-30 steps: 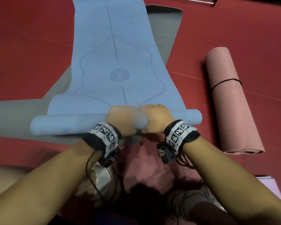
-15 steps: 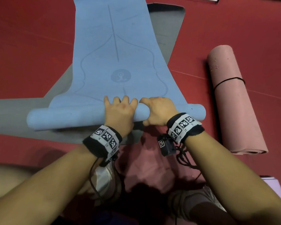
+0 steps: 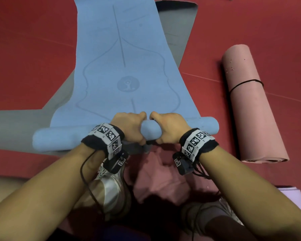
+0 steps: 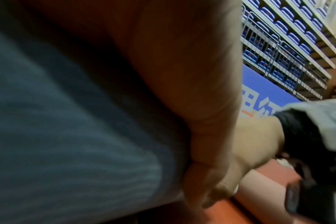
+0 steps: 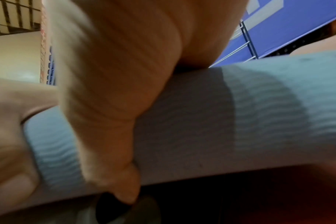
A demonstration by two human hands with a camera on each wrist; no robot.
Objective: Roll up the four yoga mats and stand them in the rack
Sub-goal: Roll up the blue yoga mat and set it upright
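A blue yoga mat (image 3: 118, 54) lies on the red floor, its near end wound into a roll (image 3: 59, 140) that runs left to right in front of me. My left hand (image 3: 130, 126) and right hand (image 3: 169, 126) grip the middle of that roll side by side, fingers curled over the top and thumbs underneath. In the right wrist view the roll (image 5: 240, 121) fills the frame under my right hand (image 5: 113, 106). A grey mat (image 3: 177, 28) lies flat beneath the blue one. A pink mat (image 3: 250, 108), rolled and tied with a black cord, rests on the floor at the right.
My shoes (image 3: 111, 185) and knees are close below the roll. A pale lilac mat corner (image 3: 292, 199) shows at the lower right. The left wrist view has blue stadium seats (image 4: 278, 37) and a railing behind. No rack is in view.
My hands shifted on the roll: the left fingers were stretched over it half a second ago and now both hands curl round it again. The roll has moved slightly forward.
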